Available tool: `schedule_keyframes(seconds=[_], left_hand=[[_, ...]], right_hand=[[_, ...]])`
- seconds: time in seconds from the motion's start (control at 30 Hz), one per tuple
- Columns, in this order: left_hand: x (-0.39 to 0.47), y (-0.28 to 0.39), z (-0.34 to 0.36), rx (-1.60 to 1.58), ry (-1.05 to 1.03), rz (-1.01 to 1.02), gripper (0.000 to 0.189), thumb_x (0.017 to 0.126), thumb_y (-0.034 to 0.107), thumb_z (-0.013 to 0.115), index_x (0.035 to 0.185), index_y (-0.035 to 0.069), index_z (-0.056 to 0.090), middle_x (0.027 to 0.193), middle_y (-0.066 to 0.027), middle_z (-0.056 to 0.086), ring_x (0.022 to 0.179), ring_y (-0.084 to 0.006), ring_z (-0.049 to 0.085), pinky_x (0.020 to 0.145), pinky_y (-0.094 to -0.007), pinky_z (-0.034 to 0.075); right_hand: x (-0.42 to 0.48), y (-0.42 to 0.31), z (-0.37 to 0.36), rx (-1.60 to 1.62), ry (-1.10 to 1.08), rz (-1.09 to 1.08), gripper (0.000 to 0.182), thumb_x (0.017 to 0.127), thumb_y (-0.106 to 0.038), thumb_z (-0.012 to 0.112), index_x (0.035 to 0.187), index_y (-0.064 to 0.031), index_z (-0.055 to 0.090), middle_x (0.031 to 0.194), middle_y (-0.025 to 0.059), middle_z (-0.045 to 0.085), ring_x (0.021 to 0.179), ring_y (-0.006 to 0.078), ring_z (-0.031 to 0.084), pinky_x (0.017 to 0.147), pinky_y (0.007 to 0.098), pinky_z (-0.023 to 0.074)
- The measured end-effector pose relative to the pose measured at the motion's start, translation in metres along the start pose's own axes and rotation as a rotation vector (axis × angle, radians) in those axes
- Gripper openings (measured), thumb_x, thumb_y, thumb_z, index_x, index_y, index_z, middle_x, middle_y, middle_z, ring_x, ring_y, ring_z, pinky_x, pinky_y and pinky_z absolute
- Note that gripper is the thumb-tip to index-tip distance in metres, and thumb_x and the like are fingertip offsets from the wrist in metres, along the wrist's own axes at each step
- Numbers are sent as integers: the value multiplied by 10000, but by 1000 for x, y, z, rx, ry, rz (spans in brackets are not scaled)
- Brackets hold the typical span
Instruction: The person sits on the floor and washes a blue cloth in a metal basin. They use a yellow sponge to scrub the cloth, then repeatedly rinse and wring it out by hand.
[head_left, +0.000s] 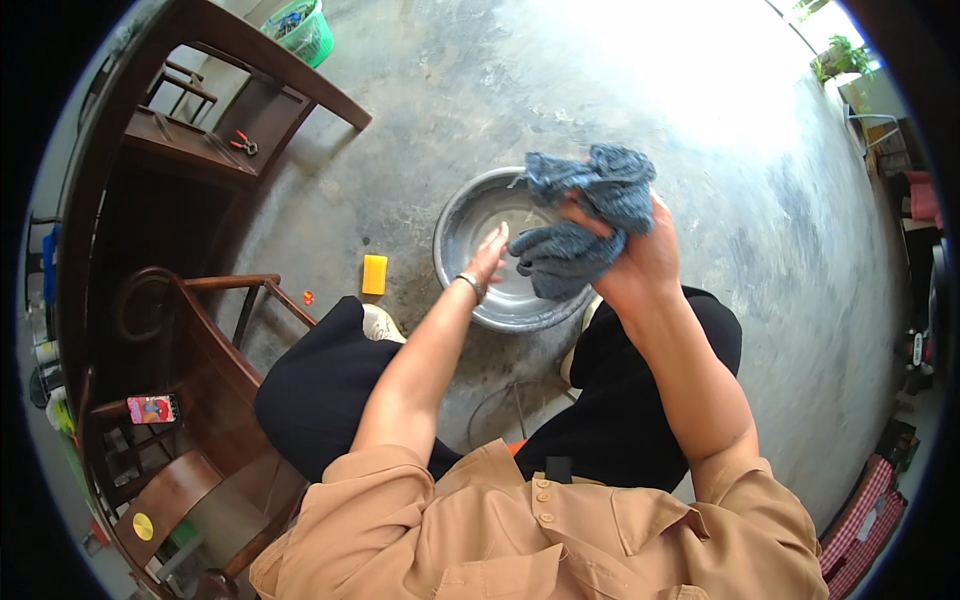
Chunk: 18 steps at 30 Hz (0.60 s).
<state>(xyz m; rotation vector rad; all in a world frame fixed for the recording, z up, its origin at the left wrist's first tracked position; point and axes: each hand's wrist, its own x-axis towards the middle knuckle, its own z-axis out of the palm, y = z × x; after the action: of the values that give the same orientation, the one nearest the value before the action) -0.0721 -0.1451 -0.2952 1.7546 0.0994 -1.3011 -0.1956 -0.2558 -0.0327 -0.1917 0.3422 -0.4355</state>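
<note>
My right hand (651, 251) grips a bunched blue-grey cloth (574, 262), wet-looking, raised over the right side of a round metal basin (448, 262). Folds of the cloth hang on both sides of my fingers. My left hand (489, 255), with a band at the wrist, is over the basin's left part, fingers apart and holding nothing; it does not touch the cloth. The basin stands on the floor between my feet, and its bottom shows pale and shiny. To the left of the basin a yellow-orange block (374, 275), perhaps a bar of soap, lies on the floor.
Dark wooden furniture fills the left side: a table (292, 67) with red-handled pliers (244, 143) on its lower part, and an armchair (217, 337). A phone (152, 409) lies near the chair. A green basket (319, 41) stands on the concrete floor at the upper left.
</note>
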Motion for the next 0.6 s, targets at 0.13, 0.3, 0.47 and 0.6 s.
schedule_keyframes(seconds=[0.13,0.3,0.47,0.6], left_hand=[[-45,10,3,-622,-531,36,381,956,363,507,1225,107,593,1147,-81,671,1009,-197,656,899,-371,540],[-104,57,-18,-438,-472,118,505,966,475,519,1080,0,643,1043,-133,701,897,-228,693,840,-358,560],[-172,113,-30,-242,-340,228,288,916,302,674,952,18,652,878,-90,699,773,-177,689,728,-325,574],[-179,124,-27,-97,-207,450,225,958,272,618,910,53,630,819,-24,655,703,-121,626,653,-267,513]], right_hand=[[6,-4,8,55,-103,-5,274,988,-214,370,906,-33,558,858,139,564,614,145,425,581,294,389],[-3,-5,-5,-124,99,-140,286,1007,-272,384,880,-82,556,725,55,582,613,188,541,592,324,466],[5,-1,-29,-257,226,-118,203,979,-241,493,908,-88,605,816,31,635,689,144,605,619,313,516],[-2,7,-31,-477,259,-44,191,922,-268,608,960,-81,593,768,35,602,632,150,580,587,298,491]])
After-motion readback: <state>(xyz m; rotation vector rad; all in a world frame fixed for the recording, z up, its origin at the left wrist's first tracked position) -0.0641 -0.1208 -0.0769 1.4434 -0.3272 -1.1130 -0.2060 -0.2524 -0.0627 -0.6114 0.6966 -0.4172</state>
